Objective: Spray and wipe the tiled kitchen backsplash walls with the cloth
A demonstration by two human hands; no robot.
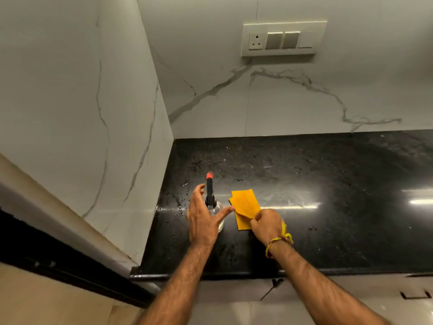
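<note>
A clear spray bottle with a black head and a red nozzle tip stands on the black countertop near its left end. My left hand hovers around the bottle with fingers spread, holding nothing. A folded yellow cloth lies flat just right of the bottle. My right hand pinches the cloth's near edge between its fingertips. White marble-look backsplash walls rise behind the counter and on the left.
A switch plate with a socket is set in the back wall. Water droplets dot the countertop around the bottle. The counter's front edge runs just under my forearms. A thread band circles my right wrist.
</note>
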